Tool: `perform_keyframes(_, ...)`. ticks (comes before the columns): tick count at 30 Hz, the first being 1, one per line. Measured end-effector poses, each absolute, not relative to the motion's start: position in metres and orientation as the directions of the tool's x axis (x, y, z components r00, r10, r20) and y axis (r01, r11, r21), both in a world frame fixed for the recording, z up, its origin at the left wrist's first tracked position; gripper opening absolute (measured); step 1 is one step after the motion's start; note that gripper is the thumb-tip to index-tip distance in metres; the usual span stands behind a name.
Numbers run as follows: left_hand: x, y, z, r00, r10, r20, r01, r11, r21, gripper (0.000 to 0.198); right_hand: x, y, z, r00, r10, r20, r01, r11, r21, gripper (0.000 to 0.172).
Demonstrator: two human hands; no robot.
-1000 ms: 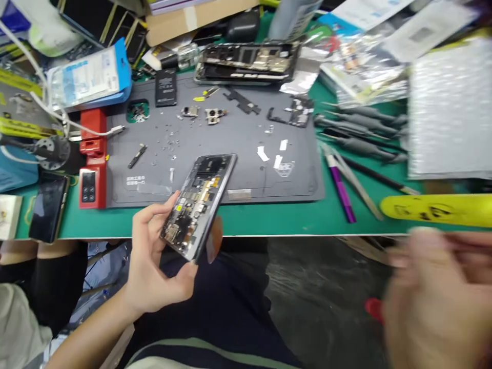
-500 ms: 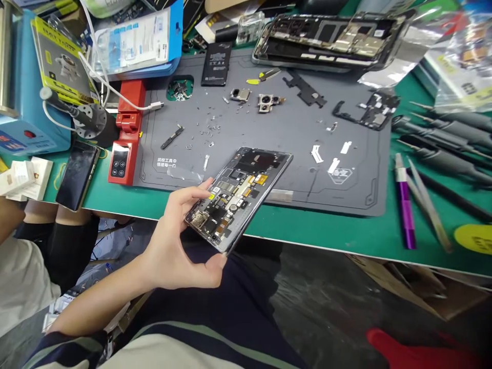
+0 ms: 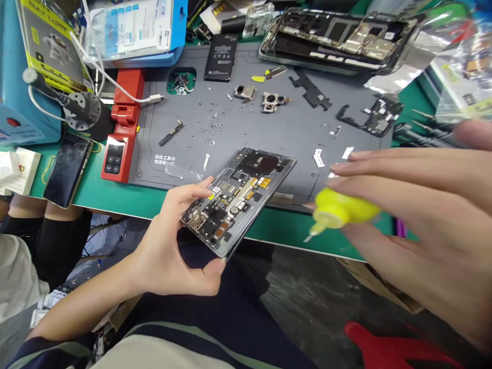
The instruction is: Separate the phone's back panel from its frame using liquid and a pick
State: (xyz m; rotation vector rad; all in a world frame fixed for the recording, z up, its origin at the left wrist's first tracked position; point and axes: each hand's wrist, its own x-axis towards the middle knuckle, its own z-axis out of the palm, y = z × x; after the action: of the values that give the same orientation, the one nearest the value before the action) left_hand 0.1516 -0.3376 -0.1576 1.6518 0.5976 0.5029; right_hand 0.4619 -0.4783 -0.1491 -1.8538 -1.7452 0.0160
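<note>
An opened phone, its inner boards and connectors bare, rests tilted in my left hand, fingers and thumb gripping its lower edges. It is held just over the front edge of the bench. To the right, my right hand is wrapped round a small yellow squeeze bottle with a thin needle tip. The tip points down and left, apart from the phone. On the grey mat behind lie a black battery, two camera modules, one of them a metal cluster, and several tiny screws.
A red device with buttons borders the mat's left side, beside a dark phone. Behind the mat lies a larger opened device. Black frame parts sit at the right. A red object is on the floor side.
My right hand has come into view from the right with the yellow bottle, covering the tweezers and most of the purple-handled tool. My left hand still holds the phone, nearly unmoved.
</note>
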Motion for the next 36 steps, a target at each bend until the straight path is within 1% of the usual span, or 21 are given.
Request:
perform_keyframes(2, 0.152, -0.338, -0.157, 0.764, 0.646, -0.006, 0.105, -0.114, 0.988, 0.102, 0.456, -0.463, -0.142, -0.050, 0.906, 0.419, 0.933, 0.192, -0.304, 0.017)
perform_keyframes(3, 0.153, -0.338, -0.157, 0.766, 0.643, -0.002, 0.105, -0.121, 0.987, 0.102, 0.455, -0.458, -0.140, -0.103, 0.898, 0.427, 0.932, 0.238, -0.275, 0.017)
perform_keyframes(8, 0.153, -0.337, -0.155, 0.765, 0.644, -0.007, 0.094, -0.101, 0.991, 0.101, 0.456, -0.449, -0.139, -0.115, 0.903, 0.414, 0.943, 0.231, -0.241, 0.015)
perform_keyframes(11, 0.154, -0.337, -0.154, 0.754, 0.656, -0.019, 0.092, -0.077, 0.993, 0.102, 0.456, -0.448, -0.140, -0.132, 0.899, 0.417, 0.950, 0.235, -0.206, 0.016)
perform_keyframes(13, 0.154, -0.338, -0.154, 0.749, 0.662, -0.026, 0.096, -0.069, 0.993, 0.100, 0.455, -0.447, -0.140, -0.164, 0.895, 0.415, 0.946, 0.262, -0.192, 0.021)
perform_keyframes(17, 0.154, -0.338, -0.155, 0.764, 0.645, -0.015, 0.102, -0.099, 0.990, 0.098, 0.454, -0.446, -0.139, -0.199, 0.898, 0.393, 0.933, 0.297, -0.205, 0.023)
perform_keyframes(22, 0.154, -0.338, -0.156, 0.781, 0.624, 0.009, 0.100, -0.139, 0.985, 0.096, 0.458, -0.447, -0.140, -0.149, 0.905, 0.399, 0.937, 0.258, -0.235, 0.028)
perform_keyframes(24, 0.154, -0.338, -0.156, 0.781, 0.624, 0.012, 0.097, -0.141, 0.985, 0.097, 0.460, -0.446, -0.141, -0.126, 0.911, 0.394, 0.935, 0.242, -0.260, 0.029)
perform_keyframes(27, 0.154, -0.339, -0.156, 0.785, 0.619, 0.015, 0.096, -0.146, 0.985, 0.097, 0.460, -0.444, -0.138, -0.052, 0.928, 0.368, 0.941, 0.169, -0.293, 0.021)
perform_keyframes(29, 0.154, -0.339, -0.157, 0.784, 0.621, 0.009, 0.103, -0.143, 0.984, 0.096, 0.456, -0.444, -0.136, 0.088, 0.951, 0.297, 0.925, 0.033, -0.378, 0.019)
perform_keyframes(30, 0.154, -0.339, -0.157, 0.782, 0.623, 0.006, 0.105, -0.141, 0.984, 0.096, 0.453, -0.447, -0.134, 0.186, 0.948, 0.258, 0.895, -0.055, -0.442, 0.023)
perform_keyframes(32, 0.154, -0.339, -0.156, 0.780, 0.626, 0.005, 0.103, -0.136, 0.985, 0.096, 0.447, -0.454, -0.133, 0.394, 0.898, 0.195, 0.789, -0.221, -0.573, 0.030)
perform_keyframes(34, 0.154, -0.339, -0.156, 0.781, 0.625, 0.006, 0.102, -0.136, 0.985, 0.096, 0.442, -0.464, -0.134, 0.513, 0.840, 0.178, 0.702, -0.291, -0.650, 0.034)
perform_keyframes(36, 0.154, -0.339, -0.156, 0.781, 0.624, 0.005, 0.102, -0.135, 0.986, 0.096, 0.440, -0.471, -0.136, 0.536, 0.827, 0.169, 0.676, -0.300, -0.672, 0.034)
